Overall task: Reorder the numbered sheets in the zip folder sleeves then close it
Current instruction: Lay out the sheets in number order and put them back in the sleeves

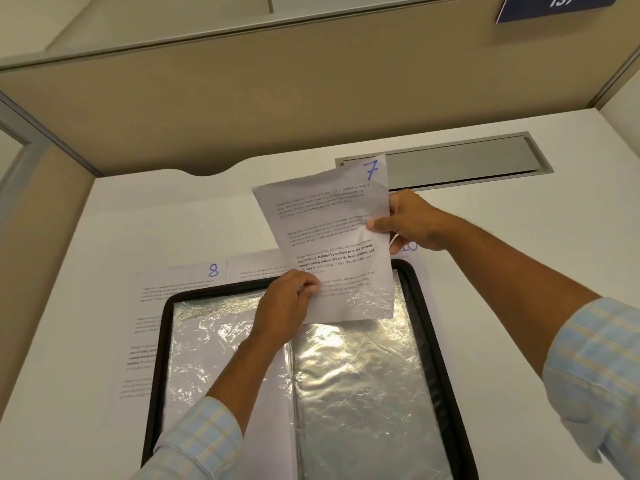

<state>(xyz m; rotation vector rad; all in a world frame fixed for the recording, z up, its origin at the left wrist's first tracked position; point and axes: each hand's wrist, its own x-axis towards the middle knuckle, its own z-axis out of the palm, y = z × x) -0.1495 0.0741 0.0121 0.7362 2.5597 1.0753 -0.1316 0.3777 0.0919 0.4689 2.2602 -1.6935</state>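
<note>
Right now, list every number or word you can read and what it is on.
"7": held sheet, blue ink.
"8": left sheet.
"10", half hidden: far sheet behind right hand.
"137", cropped: blue sign.
Printed paragraphs: mostly too small.

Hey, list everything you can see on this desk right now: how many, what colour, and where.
sheet marked 7: one, white, held up over the folder's far right
sheet marked 8: one, white, flat under the folder's far left corner
middle sheet: one, white, beside the 8, number hidden
right sheet: one, white, behind the right hand
zip folder: one, black rim, open on the desk
clear sleeves: two showing, shiny, inside the folder
desk: one, white
cable hatch: one, grey, far right
partition: one, beige, behind
sign: one, blue, top right
left hand: pinches the 7's left edge
right hand: pinches its right edge
</note>
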